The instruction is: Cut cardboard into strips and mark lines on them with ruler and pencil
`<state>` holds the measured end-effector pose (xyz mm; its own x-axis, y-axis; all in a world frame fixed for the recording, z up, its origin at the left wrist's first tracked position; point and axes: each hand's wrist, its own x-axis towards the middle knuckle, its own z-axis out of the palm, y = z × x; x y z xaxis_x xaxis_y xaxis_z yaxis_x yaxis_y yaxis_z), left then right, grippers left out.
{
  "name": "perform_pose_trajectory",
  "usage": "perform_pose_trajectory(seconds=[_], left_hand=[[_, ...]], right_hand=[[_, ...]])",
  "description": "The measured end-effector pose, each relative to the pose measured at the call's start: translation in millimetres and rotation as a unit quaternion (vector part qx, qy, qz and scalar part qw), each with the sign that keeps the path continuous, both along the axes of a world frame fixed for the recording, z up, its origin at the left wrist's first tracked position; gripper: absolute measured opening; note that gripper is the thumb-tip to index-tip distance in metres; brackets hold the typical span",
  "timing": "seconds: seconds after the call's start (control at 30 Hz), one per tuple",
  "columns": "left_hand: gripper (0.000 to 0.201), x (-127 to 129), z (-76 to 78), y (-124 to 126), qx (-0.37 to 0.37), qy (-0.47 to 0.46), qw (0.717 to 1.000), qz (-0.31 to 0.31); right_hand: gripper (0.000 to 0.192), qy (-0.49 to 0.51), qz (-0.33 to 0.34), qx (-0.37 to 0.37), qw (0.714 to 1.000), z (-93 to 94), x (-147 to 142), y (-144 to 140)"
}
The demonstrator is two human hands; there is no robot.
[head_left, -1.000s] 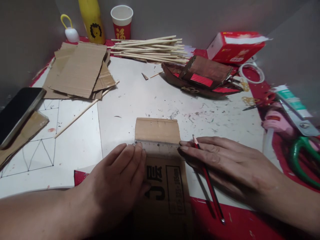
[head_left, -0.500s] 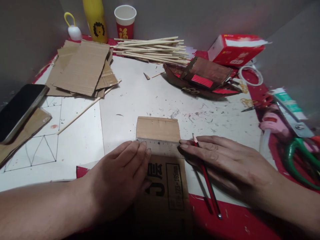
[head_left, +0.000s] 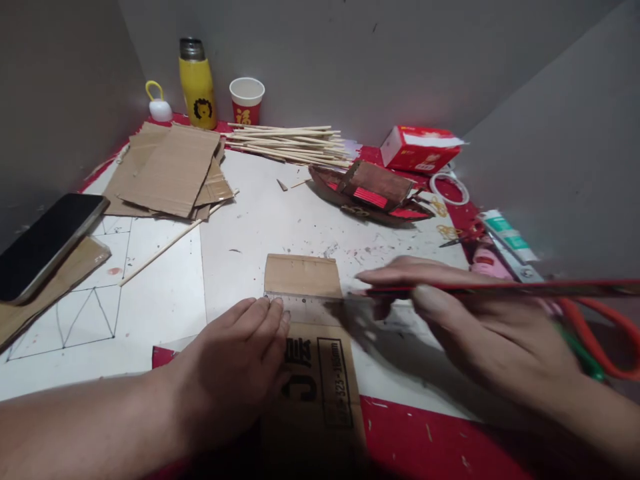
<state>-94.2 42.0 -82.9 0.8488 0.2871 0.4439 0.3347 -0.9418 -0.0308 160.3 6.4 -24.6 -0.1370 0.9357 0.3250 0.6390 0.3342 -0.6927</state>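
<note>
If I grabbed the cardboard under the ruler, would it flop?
Maybe a little. The cardboard looks thin, so probably light. It might bend along the line near its far edge. The left hand on the ruler would likely stop it sliding.

Left hand [head_left: 230, 363] palm-down, fingers [head_left: 273, 323] together; right hand [head_left: 483, 330] aloft, fingers in a pinch.

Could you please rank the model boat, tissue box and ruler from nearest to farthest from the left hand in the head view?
1. Ruler: touching the left hand.
2. Model boat: ahead, to the right.
3. Tissue box: beyond the boat, farther right.
</note>
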Motion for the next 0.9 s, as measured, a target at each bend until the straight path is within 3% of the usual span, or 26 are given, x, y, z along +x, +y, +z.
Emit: perform_pose_trajectory(seconds=[0.17, 0.3, 0.53, 0.9], left_hand=[[0.039, -1, -1.3, -1, 0.004, 0.016, 1.000, -0.005], [0.040, -3, 0.1, -2, -0.001, 0.027, 1.000, 0.007], [0.039, -3, -0.2, -2, -0.003, 0.024, 1.000, -0.001], [0.038, -4, 1.7, -1, -0.020, 0.035, 0.999, -0.009]], right_hand=[[0.014, 0.160, 0.034, -0.152, 0.975, -27.9, -28, 30], [0.019, 0.208, 0.034, -0.202, 0.956, -45.5, -37, 38], [0.020, 0.122, 0.055, -0.141, 0.981, -48.8, -35, 39], [0.019, 0.057, 0.072, -0.112, 0.989, -50.8, -33, 39]])
